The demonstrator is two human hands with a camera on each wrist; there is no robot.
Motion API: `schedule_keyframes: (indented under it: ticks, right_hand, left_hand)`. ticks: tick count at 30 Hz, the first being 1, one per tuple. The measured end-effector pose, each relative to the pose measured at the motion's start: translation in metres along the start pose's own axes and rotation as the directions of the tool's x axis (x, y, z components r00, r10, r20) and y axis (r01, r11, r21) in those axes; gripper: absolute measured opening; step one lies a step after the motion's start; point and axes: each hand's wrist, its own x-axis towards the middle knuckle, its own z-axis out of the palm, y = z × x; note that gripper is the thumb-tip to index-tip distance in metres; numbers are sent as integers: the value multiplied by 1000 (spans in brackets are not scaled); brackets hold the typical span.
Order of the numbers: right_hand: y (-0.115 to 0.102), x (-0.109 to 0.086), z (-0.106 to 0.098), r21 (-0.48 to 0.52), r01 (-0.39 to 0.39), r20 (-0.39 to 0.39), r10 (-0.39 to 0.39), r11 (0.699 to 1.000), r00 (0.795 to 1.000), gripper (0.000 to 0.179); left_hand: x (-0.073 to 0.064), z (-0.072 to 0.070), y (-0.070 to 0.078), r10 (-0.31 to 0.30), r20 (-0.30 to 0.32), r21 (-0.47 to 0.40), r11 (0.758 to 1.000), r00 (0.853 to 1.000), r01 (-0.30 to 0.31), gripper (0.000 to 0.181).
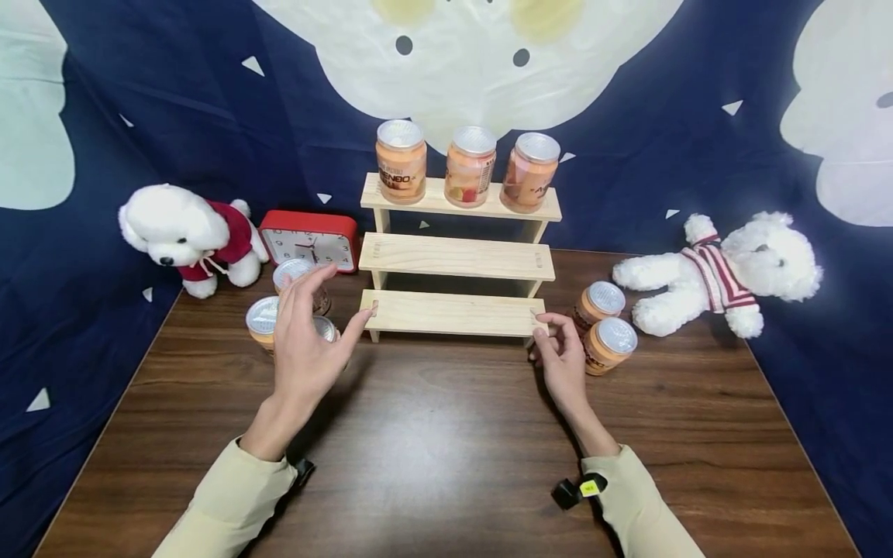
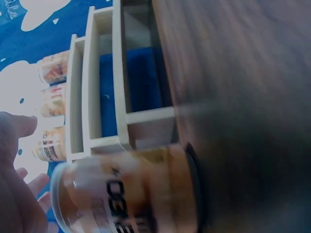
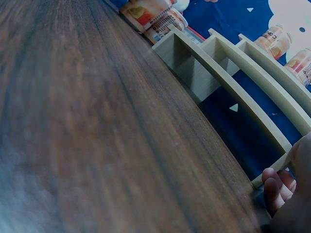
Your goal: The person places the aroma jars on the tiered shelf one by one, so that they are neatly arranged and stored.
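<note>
A three-step wooden stand rests on the table, its two lower steps bare. On its top step stand three orange jars with silvery lids. My right hand grips the right end of the lowest step, thumb and index finger at its corner; the right wrist view shows the curled fingers by the end leg. With thumb and fingers spread, my left hand is raised beside the left end, its thumb tip close to that corner. Behind it, three similar jars are partly hidden; one jar looms large in the left wrist view.
Two more jars stand just right of my right hand. A red clock and a white plush dog are at the back left. At the back right lies a white plush bear. A dark blue patterned cloth hangs behind.
</note>
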Motion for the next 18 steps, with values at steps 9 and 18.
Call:
schedule_keyframes:
  ticks: [9, 18]
  right_hand:
    - [-1, 1, 0, -17, 0, 0, 0, 1000, 1000, 22]
    - [-1, 0, 0, -18, -5, -2, 5, 1000, 1000, 22]
  left_hand:
    - [-5, -18, -22, 26, -11, 92, 995, 1000, -25, 64]
    - [-4, -32, -36, -13, 137, 149, 989, 990, -8, 75]
